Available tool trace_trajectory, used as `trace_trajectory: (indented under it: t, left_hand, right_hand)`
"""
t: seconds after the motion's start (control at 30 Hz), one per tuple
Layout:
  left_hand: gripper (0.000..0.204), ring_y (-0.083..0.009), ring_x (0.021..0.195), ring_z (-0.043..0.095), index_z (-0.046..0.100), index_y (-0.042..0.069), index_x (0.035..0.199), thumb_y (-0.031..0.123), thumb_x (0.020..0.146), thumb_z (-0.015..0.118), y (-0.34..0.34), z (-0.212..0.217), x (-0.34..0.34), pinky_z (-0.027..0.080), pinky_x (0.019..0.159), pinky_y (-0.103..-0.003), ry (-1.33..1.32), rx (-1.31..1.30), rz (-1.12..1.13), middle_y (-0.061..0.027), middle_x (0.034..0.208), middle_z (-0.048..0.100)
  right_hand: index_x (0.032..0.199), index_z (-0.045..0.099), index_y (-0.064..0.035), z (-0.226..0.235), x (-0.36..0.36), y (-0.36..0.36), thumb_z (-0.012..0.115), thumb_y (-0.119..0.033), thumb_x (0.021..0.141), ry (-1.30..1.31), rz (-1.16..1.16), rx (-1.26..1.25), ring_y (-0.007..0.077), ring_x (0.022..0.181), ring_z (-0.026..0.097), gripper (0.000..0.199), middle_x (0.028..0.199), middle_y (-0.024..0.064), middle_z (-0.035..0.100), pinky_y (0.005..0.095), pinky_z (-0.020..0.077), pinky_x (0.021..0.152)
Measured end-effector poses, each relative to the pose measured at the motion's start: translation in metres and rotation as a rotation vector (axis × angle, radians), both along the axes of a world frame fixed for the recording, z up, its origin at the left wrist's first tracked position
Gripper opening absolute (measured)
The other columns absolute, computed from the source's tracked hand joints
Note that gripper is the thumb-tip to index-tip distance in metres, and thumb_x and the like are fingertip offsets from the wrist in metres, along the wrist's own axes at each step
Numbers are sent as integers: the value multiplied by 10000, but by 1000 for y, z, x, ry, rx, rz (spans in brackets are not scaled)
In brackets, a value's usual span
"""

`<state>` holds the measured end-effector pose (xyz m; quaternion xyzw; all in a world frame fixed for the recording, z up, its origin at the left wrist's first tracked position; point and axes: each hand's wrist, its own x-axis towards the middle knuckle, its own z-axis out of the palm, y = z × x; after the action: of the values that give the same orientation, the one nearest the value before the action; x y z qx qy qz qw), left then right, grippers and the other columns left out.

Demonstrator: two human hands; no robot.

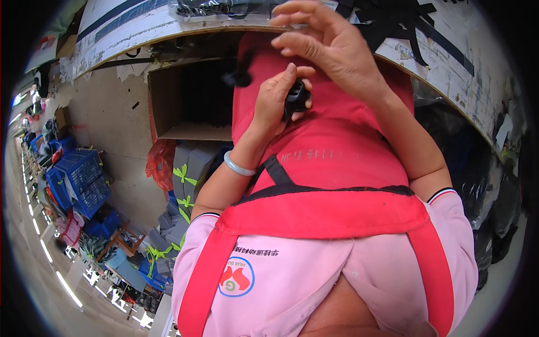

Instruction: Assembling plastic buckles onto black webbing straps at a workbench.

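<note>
Scanning from the biggest thing down:
Workbench: white-topped wooden bench (pixel 135 28) with dark tape strips runs along the top edge, its rim just above both hands; a knock against it would likely jar the grip.
Apron: red fabric apron (pixel 331 151) lies directly behind the hands, so a dropped piece would probably slide down its front and out of reach.
Carton: open brown cardboard box (pixel 185 101) sits under the bench, left of the hands.
Right hand: right hand (pixel 331 48) hovers over the part, fingers loosely spread and curled, pinching nothing that I can see.
Left hand: left hand (pixel 275 101) pinches the clip between thumb and fingers.
Clip: small black plastic clip (pixel 296 98), held at apron height; only a fingertip hold shows, so slipping looks the main risk.
</note>
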<state>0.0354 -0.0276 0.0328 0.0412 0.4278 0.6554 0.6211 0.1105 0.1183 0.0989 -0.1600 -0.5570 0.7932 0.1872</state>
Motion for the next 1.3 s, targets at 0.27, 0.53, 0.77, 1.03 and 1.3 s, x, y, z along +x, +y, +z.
trace_trajectory:
  t: [0.27,0.53,0.77,1.03,1.3]
  left_hand:
    - [516,-105,433,520,628,-2,1004,454,1008,387,4,-15,0,373,355,-204,197,-21,4,-65,688,610]
    - [618,-112,486,538,588,18,1047,572,980,323,10,-15,-2,367,375,-205,215,-56,-210,-76,722,613]
    - [236,-66,659,572,637,-2,1089,122,890,654,6,-14,-3,456,558,-212,708,-18,-225,-48,829,656]
    - [201,-86,690,554,637,5,1013,184,958,564,14,-25,3,452,630,-238,724,44,-408,-16,769,629]
    - [342,-102,572,589,613,32,1062,348,982,510,23,-13,-4,391,389,-199,60,-27,-267,-35,799,623]
  right_hand:
    - [1026,642,-29,-37,39,-9,677,-42,800,-150,297,729,225,839,623,229,968,88,590,298,509,742]
    - [1035,644,-18,-59,44,-2,628,-14,830,-148,130,815,276,845,633,206,935,109,602,330,517,752]
    - [998,631,9,-48,63,19,617,-23,844,-335,340,877,290,829,604,158,885,130,598,349,487,741]
    - [1128,616,-73,-15,77,37,680,-24,775,-385,189,700,266,855,590,363,916,91,586,352,492,818]
    - [986,697,-111,-48,107,63,702,-22,779,-358,-333,1359,195,861,561,225,945,33,585,288,469,738]
